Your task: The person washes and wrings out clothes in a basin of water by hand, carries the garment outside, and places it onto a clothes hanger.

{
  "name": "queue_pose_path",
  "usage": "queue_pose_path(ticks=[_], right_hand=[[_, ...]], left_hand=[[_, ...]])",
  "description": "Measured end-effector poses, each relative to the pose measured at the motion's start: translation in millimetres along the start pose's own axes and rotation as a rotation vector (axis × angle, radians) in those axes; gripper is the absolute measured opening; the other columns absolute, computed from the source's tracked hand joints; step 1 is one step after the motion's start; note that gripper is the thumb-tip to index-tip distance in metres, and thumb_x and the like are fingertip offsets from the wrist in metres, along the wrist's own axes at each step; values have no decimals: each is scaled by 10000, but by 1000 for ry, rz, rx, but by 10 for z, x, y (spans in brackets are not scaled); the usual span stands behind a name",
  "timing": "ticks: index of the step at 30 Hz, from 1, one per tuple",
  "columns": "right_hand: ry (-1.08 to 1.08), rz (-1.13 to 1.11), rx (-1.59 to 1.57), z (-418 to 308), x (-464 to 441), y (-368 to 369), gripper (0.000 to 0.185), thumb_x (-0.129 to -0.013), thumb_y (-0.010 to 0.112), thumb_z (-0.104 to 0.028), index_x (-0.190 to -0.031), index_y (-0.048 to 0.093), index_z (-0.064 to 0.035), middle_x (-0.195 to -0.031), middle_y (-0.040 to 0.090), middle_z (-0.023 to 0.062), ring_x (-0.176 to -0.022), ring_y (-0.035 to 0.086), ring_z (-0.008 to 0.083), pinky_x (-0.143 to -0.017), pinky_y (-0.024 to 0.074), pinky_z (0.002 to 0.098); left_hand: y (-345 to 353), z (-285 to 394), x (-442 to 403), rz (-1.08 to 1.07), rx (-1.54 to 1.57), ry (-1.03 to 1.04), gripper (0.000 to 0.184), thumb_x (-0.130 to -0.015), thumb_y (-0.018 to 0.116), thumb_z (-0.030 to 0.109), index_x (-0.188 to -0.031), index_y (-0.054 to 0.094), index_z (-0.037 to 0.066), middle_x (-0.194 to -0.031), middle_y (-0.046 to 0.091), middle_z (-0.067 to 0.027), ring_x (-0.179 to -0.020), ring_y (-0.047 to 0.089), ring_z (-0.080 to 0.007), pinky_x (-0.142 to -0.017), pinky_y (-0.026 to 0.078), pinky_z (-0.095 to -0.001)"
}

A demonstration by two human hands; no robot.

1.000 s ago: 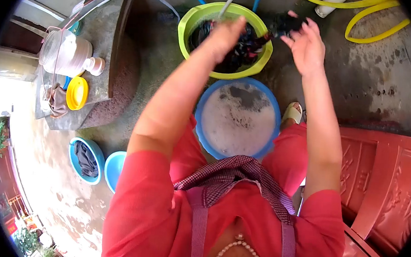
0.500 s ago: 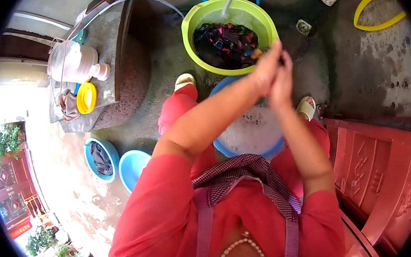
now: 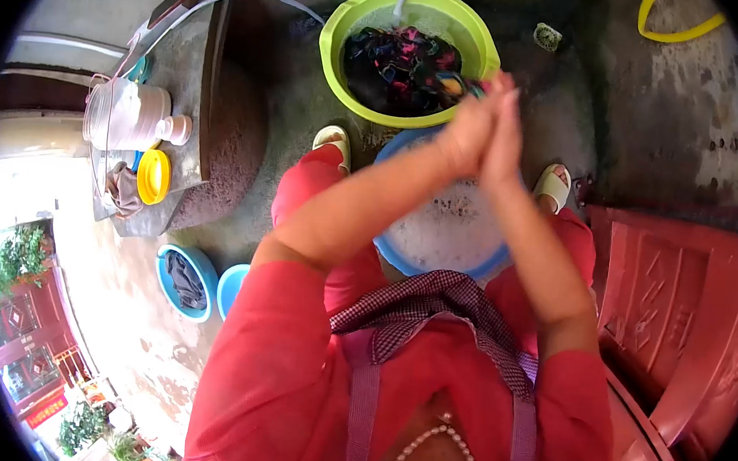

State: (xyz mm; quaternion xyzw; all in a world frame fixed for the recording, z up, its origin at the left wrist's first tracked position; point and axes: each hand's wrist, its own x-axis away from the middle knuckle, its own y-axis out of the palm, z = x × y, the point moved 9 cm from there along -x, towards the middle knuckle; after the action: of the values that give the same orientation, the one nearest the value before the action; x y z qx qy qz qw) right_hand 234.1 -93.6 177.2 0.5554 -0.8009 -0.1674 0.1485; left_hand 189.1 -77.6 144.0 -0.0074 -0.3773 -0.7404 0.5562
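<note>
My left hand (image 3: 470, 133) and my right hand (image 3: 503, 141) are pressed palm to palm at the near right rim of a lime-green basin (image 3: 333, 85). Wet dark cloth (image 3: 404, 64) with pink and multicoloured patches lies bunched in the basin's water. One colourful end of it runs up to my fingertips and is pinched between the palms; how much is inside stays hidden. Both hands are slightly blurred. Under my forearms a larger blue-rimmed tub (image 3: 401, 263) holds cloudy whitish water.
A pale hose (image 3: 400, 3) runs into the green basin. Left, a stone ledge (image 3: 194, 87) carries a clear plastic jar (image 3: 127, 114) and a yellow lid (image 3: 154, 176). A blue basin (image 3: 198, 311) holds dark cloth. Red carved panels (image 3: 658, 305) stand at right.
My hands stay pressed together by the rim, while more of the colourful cloth end shows at the fingertips. The whole view has shifted slightly.
</note>
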Motion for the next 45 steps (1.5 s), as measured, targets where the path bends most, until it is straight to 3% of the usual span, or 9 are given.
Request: queue_pose_path(ticks=[3,6,7,13,17,23,29,39,45], right_hand=[[187,180,-25,16,-308,-315,540,-906,412,-540,-1079,501,-35,-981,509,85,-990,502,157,-925,390,351],[122,-85,153,-26,50,114,640,-949,389,-464,-1405,282,-29,-1409,335,103,-1268,343,194,-1055,261,315],[152,-97,123,66,54,80,653,-946,381,-478,-1406,278,-26,-1412,334,112,-1264,350,201,-1051,267,318],[91,20,110,116,-338,-231,694,-929,354,-536,-1378,318,-8,-1382,376,144,-1222,403,243,-1017,321,342],[-259,-270,448,125,203,356,661,-976,255,-411,-1427,84,41,-1501,71,206,-1405,-21,270,-1126,17,328],[-336,102,574,-352,-507,-198,698,-955,227,-529,-1399,239,10,-1439,272,175,-1325,270,278,-1075,227,393],[-142,106,183,-432,-661,-703,768,-912,234,-630,-1315,385,7,-1317,438,160,-1209,418,248,-1014,327,386],[93,-55,99,-401,-439,-595,688,-934,254,-589,-1181,507,1,-1186,546,145,-1099,505,228,-962,383,365],[147,-204,213,-232,-364,-446,484,-947,410,-457,-1131,554,-33,-1111,585,97,-1026,534,190,-885,426,335]], left_hand=[[256,79,266,-82,-259,259,612,-916,486,428,-1390,350,67,-1337,453,-81,-1224,409,-198,-1039,281,-335],[-160,262,-49,52,21,-4,425,-918,488,420,-1208,486,108,-1118,552,-49,-1007,494,-159,-904,381,-343],[-156,671,-36,25,41,319,305,-925,489,391,-1072,511,126,-1001,550,-39,-895,483,-136,-831,395,-350],[181,14,151,-161,-110,124,552,-948,428,424,-1398,345,116,-1380,404,-53,-1263,360,-179,-1059,247,-299],[-131,310,-12,-55,82,18,506,-943,399,489,-1317,441,151,-1253,523,-8,-1144,469,-170,-983,359,-315],[-52,275,42,-110,179,50,350,-972,359,423,-863,518,132,-992,582,-54,-983,516,-214,-868,423,-444],[16,560,179,-106,202,-30,438,-943,427,392,-589,311,161,-599,295,0,-556,276,-153,-487,246,-281],[119,568,164,-76,106,-37,425,-938,410,380,-594,270,173,-515,206,28,-433,185,-113,-415,138,-262],[76,543,17,-93,193,31,389,-966,362,430,-769,503,125,-646,466,-25,-578,453,-162,-564,425,-311]])
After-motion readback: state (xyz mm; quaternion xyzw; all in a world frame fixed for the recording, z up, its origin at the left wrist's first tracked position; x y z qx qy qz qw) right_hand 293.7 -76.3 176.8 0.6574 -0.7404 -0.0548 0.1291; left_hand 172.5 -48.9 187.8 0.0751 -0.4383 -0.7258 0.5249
